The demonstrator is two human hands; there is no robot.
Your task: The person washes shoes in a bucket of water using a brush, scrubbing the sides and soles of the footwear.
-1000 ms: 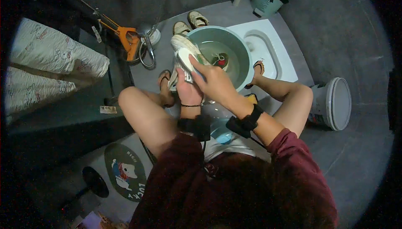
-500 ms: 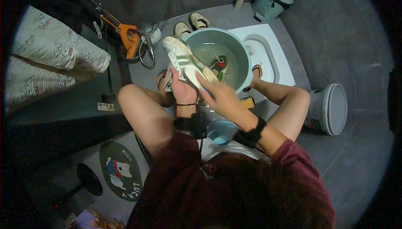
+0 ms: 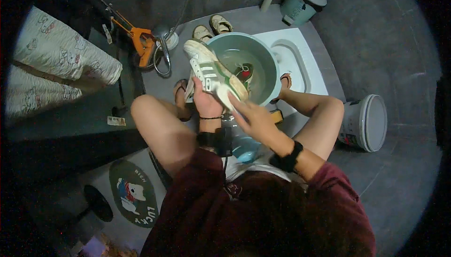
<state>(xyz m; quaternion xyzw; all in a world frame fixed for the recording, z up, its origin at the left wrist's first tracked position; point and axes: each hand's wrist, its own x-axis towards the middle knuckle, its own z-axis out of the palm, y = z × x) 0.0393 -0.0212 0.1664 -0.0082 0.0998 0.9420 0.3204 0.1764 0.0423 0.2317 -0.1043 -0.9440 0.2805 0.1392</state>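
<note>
My left hand (image 3: 206,102) grips a white sneaker with green stripes (image 3: 210,71) from below, its toe pointing away to the far left. The shoe is held over the near left rim of a grey-green basin (image 3: 274,62). Closed round a white brush (image 3: 224,94), my right hand (image 3: 251,116) has it against the heel end of the shoe; the bristles are hidden. In the basin's cloudy water lies another shoe (image 3: 244,72), dark with red and green on it.
Two pale shoes (image 3: 220,23) stand behind the basin. A white squat toilet (image 3: 307,64) is to its right. A lidded bucket (image 3: 371,123) stands at the right, a bin (image 3: 303,3) far back. A blue bowl (image 3: 246,150) sits between my legs, an orange-handled tool (image 3: 142,40) at the left.
My right hand and the brush have shifted slightly along the sneaker's heel. My left hand keeps its grip, and the shoe stays nearly in place.
</note>
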